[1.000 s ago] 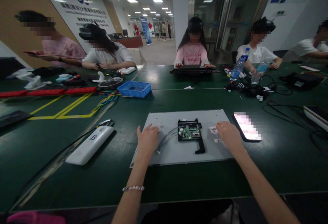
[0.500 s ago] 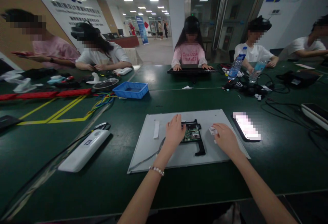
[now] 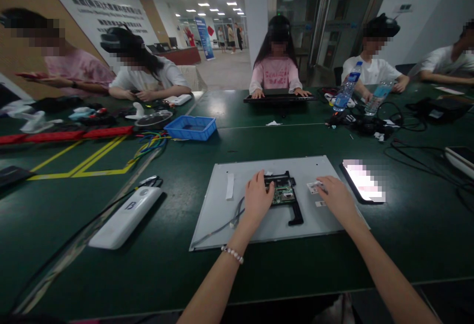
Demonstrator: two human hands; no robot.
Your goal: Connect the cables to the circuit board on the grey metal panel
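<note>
A grey metal panel [image 3: 222, 215] lies flat on the green table in front of me. On its middle sits a small green circuit board [image 3: 283, 194] in a black bracket [image 3: 296, 213]. My left hand [image 3: 257, 198] rests on the board's left edge, fingers bent down onto it. My right hand [image 3: 338, 199] lies flat on the panel's right side, fingertips beside a small white label [image 3: 314, 186]. Thin grey wires [image 3: 225, 225] trail from the board to the panel's front left. A strip of white tape [image 3: 230, 186] is stuck on the panel's left part.
A lit phone [image 3: 365, 181] lies right of the panel. A white oblong device [image 3: 126, 210] with a cable is at the left. A blue tray [image 3: 191, 127], coloured wires, water bottles [image 3: 346, 92] and black cables sit farther back. Several people sit along the far side.
My left hand moved from the panel's left part to the circuit board, uncovering the white tape. My right hand stayed on the panel's right side.
</note>
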